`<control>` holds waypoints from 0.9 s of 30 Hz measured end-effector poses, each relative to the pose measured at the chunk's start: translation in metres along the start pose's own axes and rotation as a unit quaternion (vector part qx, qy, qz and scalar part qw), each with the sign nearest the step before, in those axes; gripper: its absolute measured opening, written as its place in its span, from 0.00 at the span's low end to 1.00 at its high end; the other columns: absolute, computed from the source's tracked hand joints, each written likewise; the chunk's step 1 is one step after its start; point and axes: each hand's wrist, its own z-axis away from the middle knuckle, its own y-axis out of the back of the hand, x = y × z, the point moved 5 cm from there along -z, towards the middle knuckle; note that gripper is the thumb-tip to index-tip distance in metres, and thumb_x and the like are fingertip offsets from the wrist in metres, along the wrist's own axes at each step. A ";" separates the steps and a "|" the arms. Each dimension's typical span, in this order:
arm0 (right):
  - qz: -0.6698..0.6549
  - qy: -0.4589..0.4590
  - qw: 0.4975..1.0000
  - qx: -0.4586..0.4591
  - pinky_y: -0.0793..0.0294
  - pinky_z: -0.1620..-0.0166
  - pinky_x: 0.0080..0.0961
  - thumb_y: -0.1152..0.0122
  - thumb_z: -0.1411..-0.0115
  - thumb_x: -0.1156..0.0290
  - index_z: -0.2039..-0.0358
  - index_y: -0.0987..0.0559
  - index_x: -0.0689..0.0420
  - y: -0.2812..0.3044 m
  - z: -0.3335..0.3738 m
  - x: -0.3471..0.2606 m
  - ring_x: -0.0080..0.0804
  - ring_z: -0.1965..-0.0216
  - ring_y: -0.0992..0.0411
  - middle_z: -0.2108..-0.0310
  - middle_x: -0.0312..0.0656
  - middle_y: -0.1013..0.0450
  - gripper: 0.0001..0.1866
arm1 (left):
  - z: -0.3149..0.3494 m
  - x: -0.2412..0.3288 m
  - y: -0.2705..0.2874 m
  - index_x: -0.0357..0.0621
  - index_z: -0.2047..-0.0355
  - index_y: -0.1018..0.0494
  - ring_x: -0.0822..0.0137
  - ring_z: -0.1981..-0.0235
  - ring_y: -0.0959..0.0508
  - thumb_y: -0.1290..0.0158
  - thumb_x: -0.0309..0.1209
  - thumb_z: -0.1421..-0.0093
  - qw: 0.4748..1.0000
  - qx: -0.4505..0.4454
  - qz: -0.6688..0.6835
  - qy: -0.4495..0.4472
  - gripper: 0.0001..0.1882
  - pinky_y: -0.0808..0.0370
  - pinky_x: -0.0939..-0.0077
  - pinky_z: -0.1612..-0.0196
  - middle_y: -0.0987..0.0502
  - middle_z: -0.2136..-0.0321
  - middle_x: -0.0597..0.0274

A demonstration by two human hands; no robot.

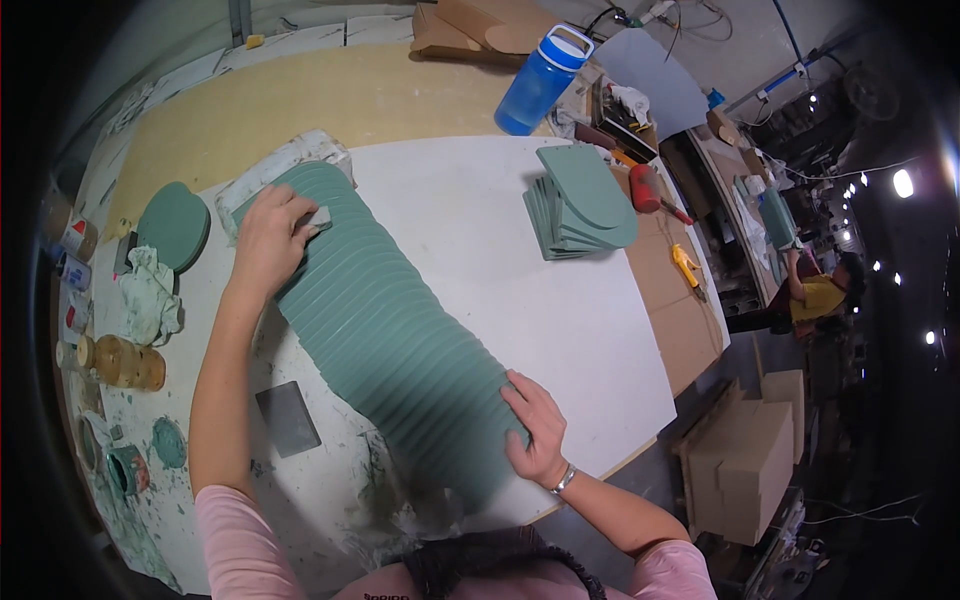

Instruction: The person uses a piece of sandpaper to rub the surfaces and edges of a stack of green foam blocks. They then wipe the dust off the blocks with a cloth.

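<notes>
A long row of thin green panels (385,310) with rounded ends lies fanned and overlapping across the white table board (450,220). At the row's far left end, my left hand (268,232) is closed on a small grey block (319,220), which is over the panels' edges. My fingers partly hide the block. My right hand (540,425) lies against the right side of the row's near end, fingers outstretched and thumb apart, gripping nothing I can see. A white block streaked with green (325,147) sits behind the far end of the row.
Left of the row lie a dark grey slab (288,418), a stained cloth (150,300), round green panels (172,225) and a brown jar (130,362). To the right are stacked green panels (585,200), a red mallet (650,188) and a yellow-handled tool (687,266). A blue bottle (540,85) stands behind.
</notes>
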 end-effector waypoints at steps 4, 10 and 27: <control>0.000 -0.006 1.000 0.007 0.26 0.40 0.46 0.46 0.51 0.73 0.50 0.20 0.68 0.001 0.005 0.004 0.63 0.45 0.24 0.44 0.63 0.25 0.26 | 0.009 0.000 0.007 0.37 0.66 0.21 0.49 0.58 0.26 0.37 0.21 0.49 1.000 -0.028 -0.005 0.004 0.09 0.26 0.55 0.56 0.26 0.67 0.54; -0.002 -0.005 1.000 -0.001 0.28 0.38 0.46 0.43 0.50 0.69 0.46 0.20 0.61 -0.002 0.009 0.007 0.58 0.41 0.26 0.39 0.56 0.27 0.28 | 0.009 0.006 0.003 0.38 0.67 0.22 0.50 0.58 0.26 0.37 0.19 0.51 0.998 0.043 -0.047 -0.025 0.10 0.26 0.56 0.56 0.27 0.67 0.55; -0.003 0.003 1.000 0.012 0.26 0.40 0.47 0.44 0.47 0.69 0.45 0.20 0.61 0.000 0.008 0.008 0.59 0.42 0.26 0.40 0.57 0.26 0.27 | -0.002 -0.001 -0.004 0.38 0.63 0.21 0.51 0.59 0.25 0.34 0.22 0.51 0.999 0.049 0.015 0.006 0.13 0.26 0.58 0.56 0.25 0.66 0.55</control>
